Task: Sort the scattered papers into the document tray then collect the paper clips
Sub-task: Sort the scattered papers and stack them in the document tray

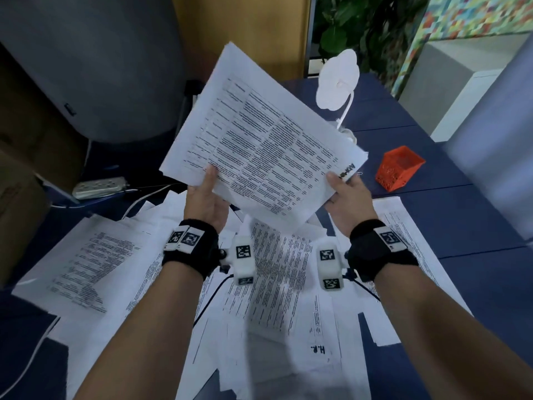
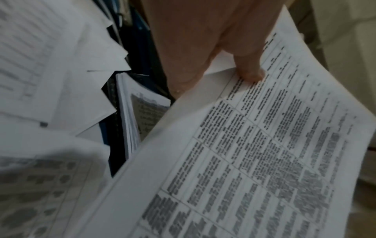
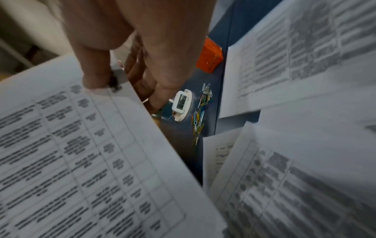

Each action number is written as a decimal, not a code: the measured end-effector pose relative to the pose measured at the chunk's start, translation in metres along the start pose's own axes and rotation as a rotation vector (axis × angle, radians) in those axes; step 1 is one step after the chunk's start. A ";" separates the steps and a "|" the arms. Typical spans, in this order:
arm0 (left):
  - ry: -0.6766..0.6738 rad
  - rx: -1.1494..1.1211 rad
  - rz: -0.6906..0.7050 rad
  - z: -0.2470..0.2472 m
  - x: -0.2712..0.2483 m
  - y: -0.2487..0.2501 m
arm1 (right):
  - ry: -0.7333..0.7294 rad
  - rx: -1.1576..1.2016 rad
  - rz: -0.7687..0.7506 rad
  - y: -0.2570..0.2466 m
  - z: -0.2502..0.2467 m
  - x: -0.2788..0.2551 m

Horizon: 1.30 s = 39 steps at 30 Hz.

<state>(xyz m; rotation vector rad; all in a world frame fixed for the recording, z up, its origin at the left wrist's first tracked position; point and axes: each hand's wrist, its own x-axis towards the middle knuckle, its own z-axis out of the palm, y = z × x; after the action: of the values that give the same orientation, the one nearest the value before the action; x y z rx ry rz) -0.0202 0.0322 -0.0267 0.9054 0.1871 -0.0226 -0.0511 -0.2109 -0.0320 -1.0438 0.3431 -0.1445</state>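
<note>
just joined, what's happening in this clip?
A person is holding a stack of printed papers up over the blue table, left hand and right hand each gripping a near corner, thumbs on top. Many loose sheets lie scattered below. Coloured paper clips lie uncollected beside a small white timer, near an orange mesh basket. No document tray is clearly visible.

Held stack of white printed paper sheets: matt, smooth, thin, slightly bowed. Loose white paper sheets on dark blue tabletop, which looks smooth, low sheen. Orange perforated plastic basket. Coloured coated paper clips, glossy. Small white plastic clock, smooth. Black fabric wristbands, fuzzy.
</note>
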 end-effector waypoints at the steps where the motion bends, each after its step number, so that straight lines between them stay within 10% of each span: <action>1: 0.006 0.013 -0.017 -0.002 0.001 -0.002 | -0.033 -0.022 0.003 0.000 0.003 0.000; 8: 0.290 0.328 0.114 -0.043 0.013 -0.002 | 0.014 -0.160 -0.143 0.002 -0.002 0.007; 12: 0.153 0.720 0.134 -0.049 0.010 -0.003 | -0.016 -0.220 -0.170 0.003 0.000 0.007; 23: 0.049 0.677 0.190 -0.025 0.007 0.000 | 0.021 -0.562 -0.226 0.009 0.001 0.007; 31: 0.036 0.826 0.419 -0.027 0.016 0.004 | 0.042 -1.064 -0.538 -0.007 0.011 0.011; 39: -0.087 0.920 0.419 -0.022 0.008 0.013 | -0.021 -1.724 -0.407 -0.020 0.040 0.001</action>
<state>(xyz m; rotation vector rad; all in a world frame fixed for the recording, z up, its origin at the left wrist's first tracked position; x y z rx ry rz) -0.0143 0.0579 -0.0307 1.8425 -0.1178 0.2601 -0.0357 -0.1887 0.0031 -2.8208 0.1684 -0.1936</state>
